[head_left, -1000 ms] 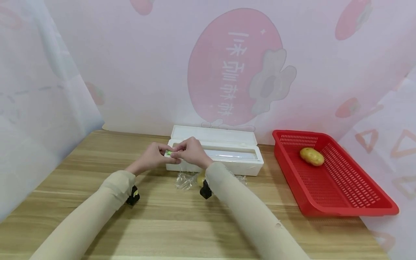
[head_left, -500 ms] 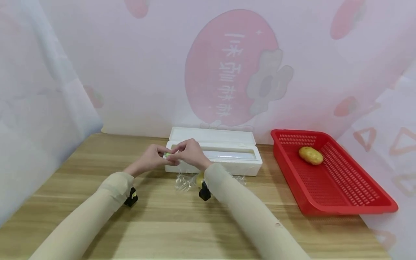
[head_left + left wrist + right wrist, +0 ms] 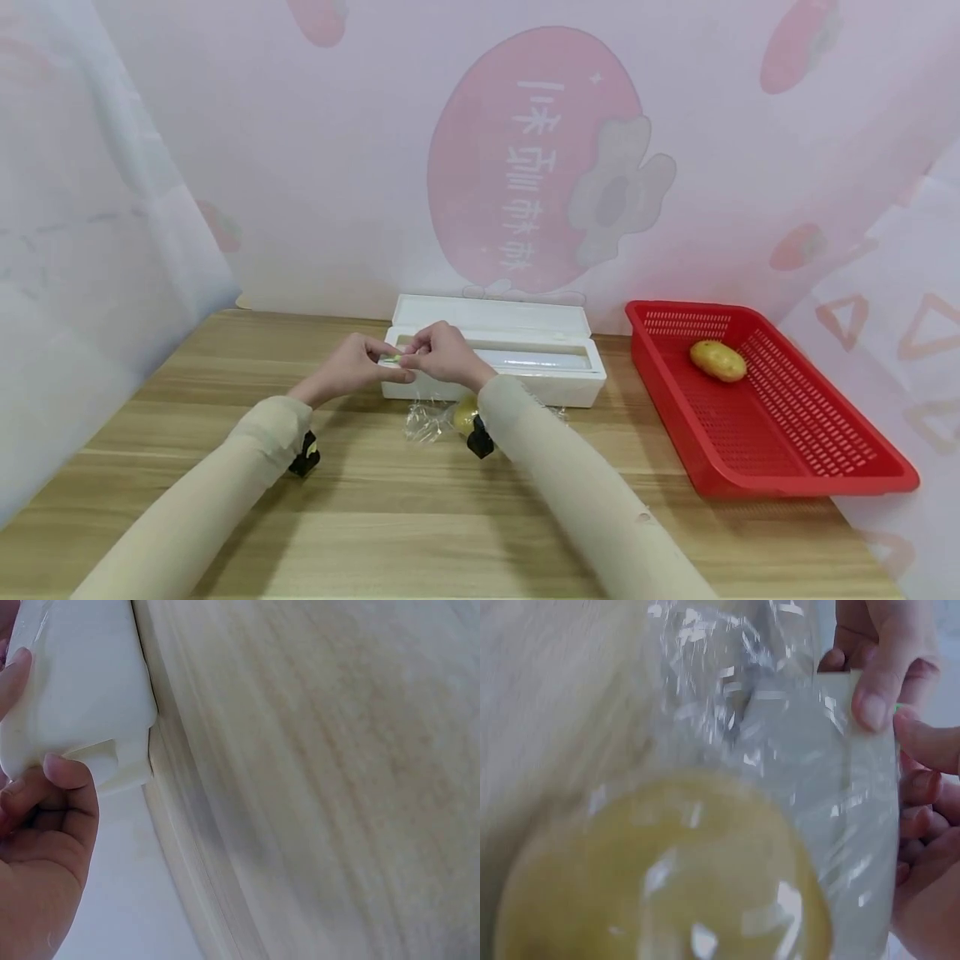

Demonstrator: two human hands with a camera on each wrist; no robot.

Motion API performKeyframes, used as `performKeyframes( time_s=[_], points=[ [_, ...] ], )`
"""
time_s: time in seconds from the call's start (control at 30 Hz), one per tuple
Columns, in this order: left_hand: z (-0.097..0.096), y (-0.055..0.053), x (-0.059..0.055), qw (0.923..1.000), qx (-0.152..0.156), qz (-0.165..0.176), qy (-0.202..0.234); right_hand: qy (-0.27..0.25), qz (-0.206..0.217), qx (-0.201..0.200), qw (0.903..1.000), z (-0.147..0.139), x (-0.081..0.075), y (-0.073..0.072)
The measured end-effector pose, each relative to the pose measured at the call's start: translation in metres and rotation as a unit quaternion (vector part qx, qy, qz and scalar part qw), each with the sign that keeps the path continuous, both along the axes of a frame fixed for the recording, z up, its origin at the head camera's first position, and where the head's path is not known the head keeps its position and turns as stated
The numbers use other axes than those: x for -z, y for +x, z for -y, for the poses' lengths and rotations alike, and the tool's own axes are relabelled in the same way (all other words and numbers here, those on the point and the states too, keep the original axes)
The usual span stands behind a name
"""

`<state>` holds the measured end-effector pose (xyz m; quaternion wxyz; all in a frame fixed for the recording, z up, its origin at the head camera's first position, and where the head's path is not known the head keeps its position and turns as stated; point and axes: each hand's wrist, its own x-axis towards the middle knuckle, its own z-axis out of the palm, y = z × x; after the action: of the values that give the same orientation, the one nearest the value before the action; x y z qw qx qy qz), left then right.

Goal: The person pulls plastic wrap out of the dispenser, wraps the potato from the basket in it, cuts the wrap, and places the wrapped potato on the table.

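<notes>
A white cling film box [image 3: 525, 388] stands at the back middle of the table, lid up, with a pale roll [image 3: 536, 360] inside. At its left end my left hand [image 3: 351, 368] grips the box between thumb and fingers. My right hand [image 3: 447, 357] pinches a small green slide cutter [image 3: 897, 709] on the box's front edge, mostly hidden by fingers. Clear cling film [image 3: 426, 422] hangs over the front onto the table. Beneath it lies a yellow potato [image 3: 660, 877], large in the right wrist view and partly behind my right wrist in the head view.
On the right stands a red plastic basket [image 3: 817, 485] with a bare potato [image 3: 717, 360] inside. A printed curtain [image 3: 337, 167] rises directly behind the table [image 3: 375, 533]. The raised box lid [image 3: 491, 315] is close to that curtain.
My right hand and the green slide cutter have shifted slightly right along the box. My left hand stays at the left end. The head view has moved a little.
</notes>
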<state>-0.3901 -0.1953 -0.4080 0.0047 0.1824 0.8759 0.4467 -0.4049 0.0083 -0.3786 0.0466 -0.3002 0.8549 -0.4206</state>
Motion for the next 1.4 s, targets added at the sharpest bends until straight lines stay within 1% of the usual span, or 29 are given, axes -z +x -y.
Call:
performKeyframes(
  time_s=[0.13,0.23,0.37,0.47,0.6,0.7,0.83,1.03,1.17,1.27,1.4],
  points=[
    [0.001,0.001,-0.001,0.9999,-0.011,0.002,-0.004,0.032,-0.009,-0.011,0.9994,-0.008,-0.001,-0.003],
    [0.001,0.002,-0.001,0.9999,-0.011,0.002,-0.008,0.052,-0.016,-0.020,0.9983,-0.012,-0.002,-0.005],
    [-0.001,0.003,-0.003,0.9997,-0.010,-0.005,-0.021,0.064,-0.027,-0.026,0.9972,-0.017,-0.003,-0.005],
    [-0.003,0.004,-0.004,0.9996,-0.008,-0.013,-0.023,0.065,-0.035,-0.024,0.9970,-0.021,-0.004,-0.005],
    [-0.005,0.003,-0.002,0.9993,-0.003,-0.025,-0.028,0.064,-0.035,-0.024,0.9970,-0.027,-0.003,-0.004],
    [-0.007,0.002,-0.001,0.9992,0.002,-0.026,-0.029,0.058,-0.034,-0.025,0.9974,-0.029,-0.004,-0.003],
    [-0.007,0.005,-0.004,0.9992,0.005,-0.023,-0.031,0.042,-0.026,-0.024,0.9985,-0.028,-0.003,-0.002],
    [-0.007,0.011,-0.010,0.9986,-0.006,-0.029,-0.044,0.026,-0.027,-0.025,0.9990,-0.025,0.000,0.000],
    [-0.011,0.012,-0.011,0.9979,-0.020,-0.032,-0.052,0.025,-0.027,-0.027,0.9990,-0.025,0.000,-0.001],
    [-0.013,0.012,-0.011,0.9978,-0.025,-0.033,-0.053,0.031,-0.024,-0.029,0.9988,-0.025,0.000,-0.001],
    [-0.016,0.013,-0.010,0.9980,-0.028,-0.040,-0.040,0.042,-0.026,-0.033,0.9982,-0.027,-0.003,0.000]
  ],
)
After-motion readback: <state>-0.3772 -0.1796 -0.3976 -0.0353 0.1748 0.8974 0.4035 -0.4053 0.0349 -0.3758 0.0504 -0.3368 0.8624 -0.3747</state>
